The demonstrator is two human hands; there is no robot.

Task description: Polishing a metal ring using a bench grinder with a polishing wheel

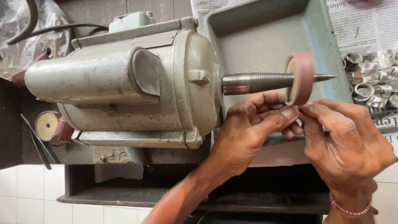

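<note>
A grey bench motor carries a tapered threaded steel spindle pointing right. A pink buffing wheel sits on the spindle and looks blurred. My left hand and my right hand meet just under the wheel's lower edge, fingertips pinched together on a small item pressed against the wheel. The item is too hidden by my fingers to identify. A pink bead bracelet is on my right wrist.
A blue-green metal tray lies behind the wheel. Several shiny metal rings are heaped on newspaper at the right. A spare pink wheel and a dark tool lie at the left. A black cable runs behind the motor.
</note>
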